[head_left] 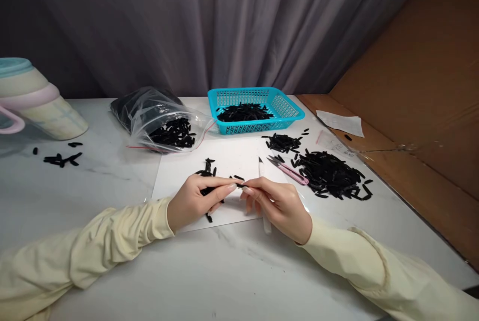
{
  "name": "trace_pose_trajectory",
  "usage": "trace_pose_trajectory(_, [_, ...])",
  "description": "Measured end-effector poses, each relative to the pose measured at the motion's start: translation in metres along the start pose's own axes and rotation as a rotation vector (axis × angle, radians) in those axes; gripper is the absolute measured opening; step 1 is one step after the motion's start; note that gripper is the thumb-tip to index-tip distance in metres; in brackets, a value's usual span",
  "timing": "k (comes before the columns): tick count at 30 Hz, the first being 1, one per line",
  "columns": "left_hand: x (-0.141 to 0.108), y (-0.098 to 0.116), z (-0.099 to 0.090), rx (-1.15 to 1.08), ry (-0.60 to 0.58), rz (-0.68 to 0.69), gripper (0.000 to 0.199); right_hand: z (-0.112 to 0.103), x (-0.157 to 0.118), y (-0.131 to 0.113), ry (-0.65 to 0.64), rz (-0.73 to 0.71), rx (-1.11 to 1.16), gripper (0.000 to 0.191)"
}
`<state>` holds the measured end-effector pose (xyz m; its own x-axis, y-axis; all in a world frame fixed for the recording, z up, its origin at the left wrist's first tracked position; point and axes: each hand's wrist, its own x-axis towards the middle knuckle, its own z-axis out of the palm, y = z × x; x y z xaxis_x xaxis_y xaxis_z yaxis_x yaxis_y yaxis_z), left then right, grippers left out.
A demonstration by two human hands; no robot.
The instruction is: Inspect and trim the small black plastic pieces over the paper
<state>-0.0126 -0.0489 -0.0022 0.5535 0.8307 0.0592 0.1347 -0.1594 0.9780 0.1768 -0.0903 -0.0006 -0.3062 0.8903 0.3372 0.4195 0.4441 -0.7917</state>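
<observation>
Above a white sheet (232, 154), my left hand (200, 194) and my right hand (280, 204) meet fingertip to fingertip. Both pinch one small black elongated piece (240, 185), mostly covered by the fingers. Loose black pieces (208, 165) lie on the sheet behind and under my left hand, partly hidden. Another such piece rests just beyond the fingertips. A white pen-like tool with a dark tip (261, 166) passes beneath my right hand. Pink-handled thread snips (290, 170) lie to the right of it, blades pointing away to the left.
A large heap of black pieces (333, 174) and a smaller heap (283, 142) lie at right. Behind stand a blue basket (294, 111) and a clear zip bag (149, 111), both holding black pieces. At left are a tumbler (48, 106) and scattered pieces (60, 160). Cardboard (419, 86) borders the right.
</observation>
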Motion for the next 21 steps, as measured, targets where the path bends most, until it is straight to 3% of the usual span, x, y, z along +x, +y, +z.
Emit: trace_pose_trajectory(21, [-0.0026,-0.0008,-0.001,0.079,0.009,0.087,0.029,0.0009,0.0004,0.0007,0.066,-0.076,-0.045,0.014])
